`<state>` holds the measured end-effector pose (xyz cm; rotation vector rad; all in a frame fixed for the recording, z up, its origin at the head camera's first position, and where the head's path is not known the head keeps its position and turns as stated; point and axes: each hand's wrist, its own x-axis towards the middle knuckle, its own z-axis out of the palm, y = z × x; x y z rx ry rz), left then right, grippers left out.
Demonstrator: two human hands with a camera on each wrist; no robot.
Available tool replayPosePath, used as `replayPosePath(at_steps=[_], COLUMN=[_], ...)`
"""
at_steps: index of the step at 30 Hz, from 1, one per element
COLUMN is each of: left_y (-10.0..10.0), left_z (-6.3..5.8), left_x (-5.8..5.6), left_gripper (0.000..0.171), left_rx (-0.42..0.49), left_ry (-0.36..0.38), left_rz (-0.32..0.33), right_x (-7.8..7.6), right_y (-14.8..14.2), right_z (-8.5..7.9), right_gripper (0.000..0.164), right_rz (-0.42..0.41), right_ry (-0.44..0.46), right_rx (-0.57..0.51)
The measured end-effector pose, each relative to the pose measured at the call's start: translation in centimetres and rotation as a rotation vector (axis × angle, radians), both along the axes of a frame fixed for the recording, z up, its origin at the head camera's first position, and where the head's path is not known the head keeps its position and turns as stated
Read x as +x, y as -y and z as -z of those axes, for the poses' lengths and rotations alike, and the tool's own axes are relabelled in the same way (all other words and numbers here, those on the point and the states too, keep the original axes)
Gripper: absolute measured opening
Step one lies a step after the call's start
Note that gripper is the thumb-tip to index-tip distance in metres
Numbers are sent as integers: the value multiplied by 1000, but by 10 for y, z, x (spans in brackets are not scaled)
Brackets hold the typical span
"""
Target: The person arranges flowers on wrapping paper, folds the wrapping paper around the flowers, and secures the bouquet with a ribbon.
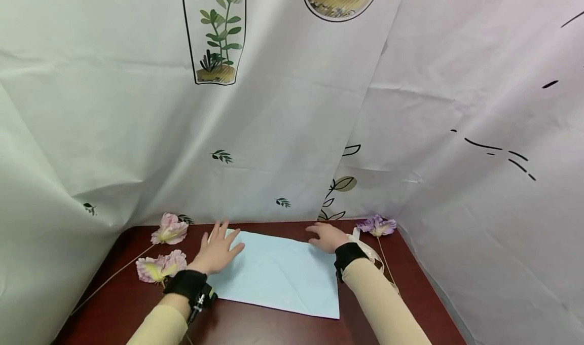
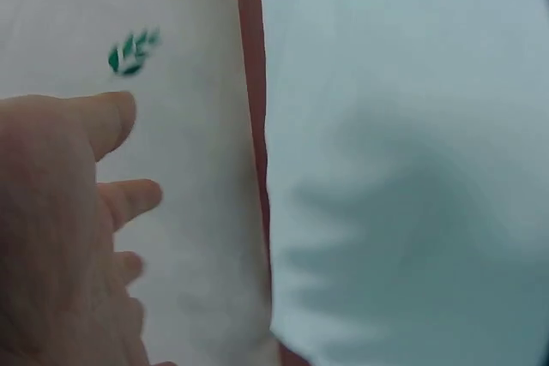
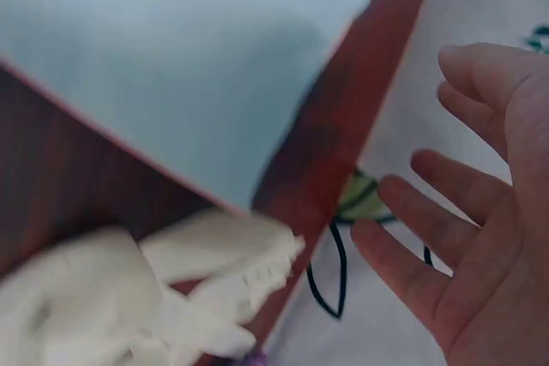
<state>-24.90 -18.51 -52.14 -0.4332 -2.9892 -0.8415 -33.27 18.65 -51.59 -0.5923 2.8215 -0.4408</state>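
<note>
Pale blue sheet point(image 1: 278, 275), flat on red-brown table point(image 1: 255, 330), hands point(image 1: 215, 252) point(image 1: 328, 237) outspread near its far corners

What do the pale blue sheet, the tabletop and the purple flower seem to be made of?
Pale blue sheet: paper or thin cloth, matt, with faint creases.
Tabletop: probably varnished wood or laminate, dark red-brown with a soft sheen.
Purple flower: perhaps fabric, matt-looking, with thin ruffled petals on a slender stem; could be real.

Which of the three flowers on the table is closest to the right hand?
The purple flower, at the far right; the upper pink flower and lower pink flower both lie left of the left hand.
</note>
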Motion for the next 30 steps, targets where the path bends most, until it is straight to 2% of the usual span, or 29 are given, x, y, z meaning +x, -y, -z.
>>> replayPosePath(at_steps=[3, 8, 10, 12, 18, 20, 24, 27, 30], left_y=[-5, -6, -8, -8, -1, 0, -2, -6, -12], left_z=[11, 22, 27, 36, 77, 86, 94, 95, 94], left_x=[15, 32, 37, 40, 39, 38, 39, 41, 44], left_gripper=[65, 64, 66, 68, 83, 91, 94, 89, 87], left_rx=[59, 72, 73, 86, 74, 68, 66, 73, 79], left_ry=[47, 192, 240, 267, 286, 299, 272, 236, 237], left_rz=[7, -7, -13, -11, 4, 0, -22, -44, -61], right_x=[4, 18, 27, 35, 45, 45, 46, 47, 50], right_y=[6, 14, 16, 16, 17, 17, 18, 19, 19], right_z=[16, 33, 36, 38, 53, 57, 62, 63, 65], right_gripper=[56, 66, 66, 66, 67, 68, 68, 68, 67], right_rz=[-11, 17, 42, 61, 109, 124, 158, 168, 176], right_ry=[49, 133, 151, 144, 53, 39, 34, 32, 23], right_rx=[-36, -85, -62, -23, 60, 61, 48, 44, 58])
